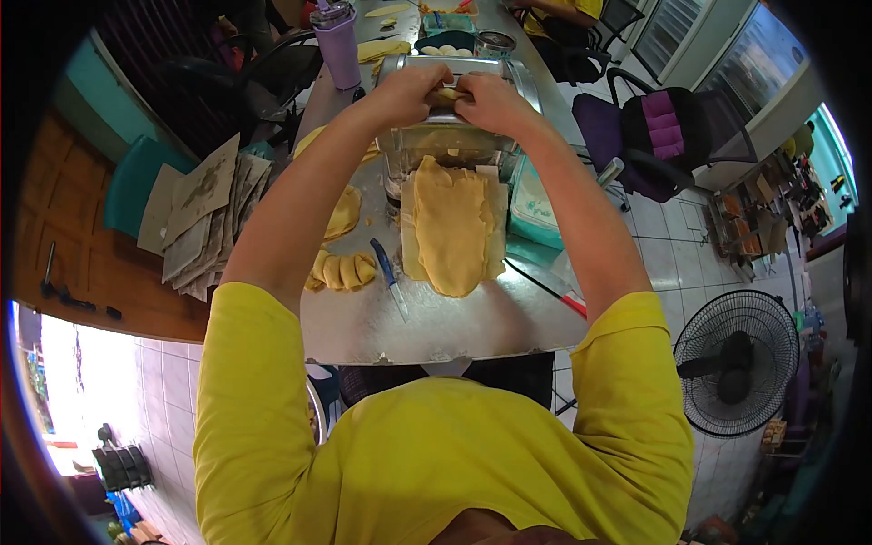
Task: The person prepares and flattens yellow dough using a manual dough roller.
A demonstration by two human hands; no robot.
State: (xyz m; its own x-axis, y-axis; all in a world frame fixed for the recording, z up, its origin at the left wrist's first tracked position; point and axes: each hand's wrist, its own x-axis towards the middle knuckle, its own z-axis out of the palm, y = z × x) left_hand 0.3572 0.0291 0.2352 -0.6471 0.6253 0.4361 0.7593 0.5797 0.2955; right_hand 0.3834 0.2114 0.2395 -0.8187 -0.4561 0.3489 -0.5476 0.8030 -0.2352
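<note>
Both hands are at the top of a metal dough roller machine [397,150]. My left hand [413,94] and my right hand [491,103] have their fingers curled in towards each other, closed on a piece of dough [444,94] between them. Much of that piece is hidden by the fingers. In front of the machine, towards me, a long flat sheet of yellow dough [450,232] with ragged edges lies on pale sheets. Left of it are a rounded dough lump [344,213], several cut dough pieces [343,271] and a knife with a blue handle [383,263].
A lidded purple tumbler [338,50] stands left of the machine. A teal container [534,204] and a red-handled tool [572,303] are at the right. Stacked cardboard [202,204] is beside the table [427,341]. Another person's yellow sleeve [572,11] shows far off.
</note>
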